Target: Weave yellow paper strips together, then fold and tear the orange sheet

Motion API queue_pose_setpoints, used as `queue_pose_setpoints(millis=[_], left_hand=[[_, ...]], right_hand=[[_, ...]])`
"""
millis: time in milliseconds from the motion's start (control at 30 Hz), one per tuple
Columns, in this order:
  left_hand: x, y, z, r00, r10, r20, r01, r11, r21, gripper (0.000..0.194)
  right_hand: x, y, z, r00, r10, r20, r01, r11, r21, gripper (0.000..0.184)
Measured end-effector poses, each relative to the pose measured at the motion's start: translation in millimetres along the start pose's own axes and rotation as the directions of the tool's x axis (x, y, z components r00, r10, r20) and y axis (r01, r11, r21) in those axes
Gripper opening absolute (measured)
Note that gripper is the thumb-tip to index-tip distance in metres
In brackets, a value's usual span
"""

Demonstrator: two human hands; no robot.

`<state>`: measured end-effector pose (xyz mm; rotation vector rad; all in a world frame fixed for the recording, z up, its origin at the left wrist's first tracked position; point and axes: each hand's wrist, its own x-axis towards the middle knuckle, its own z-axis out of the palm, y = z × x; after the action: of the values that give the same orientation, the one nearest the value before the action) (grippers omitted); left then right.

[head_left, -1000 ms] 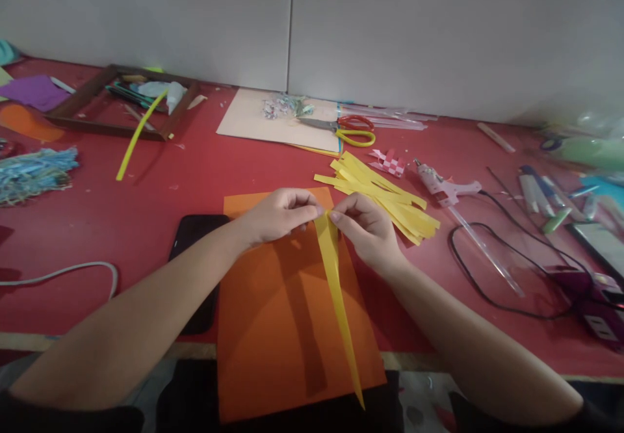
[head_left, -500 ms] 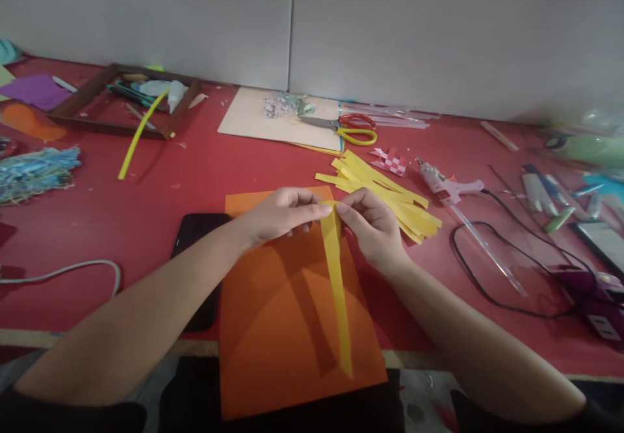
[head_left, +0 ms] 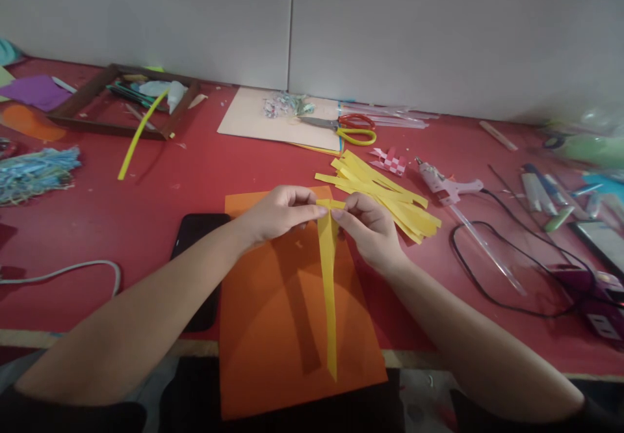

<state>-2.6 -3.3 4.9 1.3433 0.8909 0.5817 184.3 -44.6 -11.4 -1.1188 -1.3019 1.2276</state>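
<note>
A yellow paper strip (head_left: 329, 290) hangs from my fingertips, its long tail reaching down over the orange sheet (head_left: 263, 329). Its top end is bent or folded, with small flaps showing between my thumbs. My left hand (head_left: 287, 212) pinches the fold from the left. From the right, my right hand (head_left: 370, 228) pinches the same top end, thumb close to the left one. The fingers behind the fold are partly hidden. Just beyond my right hand lies a pile of yellow paper strips (head_left: 380, 192) on the red table.
Scissors (head_left: 358, 129) rest on pale paper (head_left: 253, 118) at the back. A glue gun (head_left: 443, 186) with a black cord lies right. A black phone (head_left: 202, 244) is partly under my left forearm. A brown frame (head_left: 63, 118) holding odds and ends stands back left.
The strip's tail has swung slightly left. My thumbs have shifted at the top, and the folded flaps now show wider between them.
</note>
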Motion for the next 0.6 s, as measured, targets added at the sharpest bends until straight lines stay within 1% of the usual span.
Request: queue_pose_setpoints(millis=[333,467,533,600], left_hand=[[0.4,1.6,1.7,0.999,-0.037,-0.037,0.036,0.999,-0.035,0.027],[0.2,2.7,1.7,0.998,-0.047,-0.045,0.045,0.998,-0.037,0.028],[-0.8,4.1,1.9,0.998,-0.052,-0.041,0.051,0.998,-0.043,0.029],[-2.2,5.2,2.3,0.998,-0.055,-0.009,0.055,0.998,-0.043,0.029]], right_hand=[[0.3,3.0,-0.8,0.999,-0.037,-0.024,0.036,0.998,-0.055,0.037],[-0.8,1.7,0.2,0.997,-0.059,-0.053,0.054,0.995,-0.086,0.040],[-1.0,0.4,0.5,0.997,-0.058,-0.060,0.053,0.995,-0.086,0.041],[-0.7,0.0,0.2,0.997,-0.036,-0.066,0.031,0.996,-0.078,0.040]])
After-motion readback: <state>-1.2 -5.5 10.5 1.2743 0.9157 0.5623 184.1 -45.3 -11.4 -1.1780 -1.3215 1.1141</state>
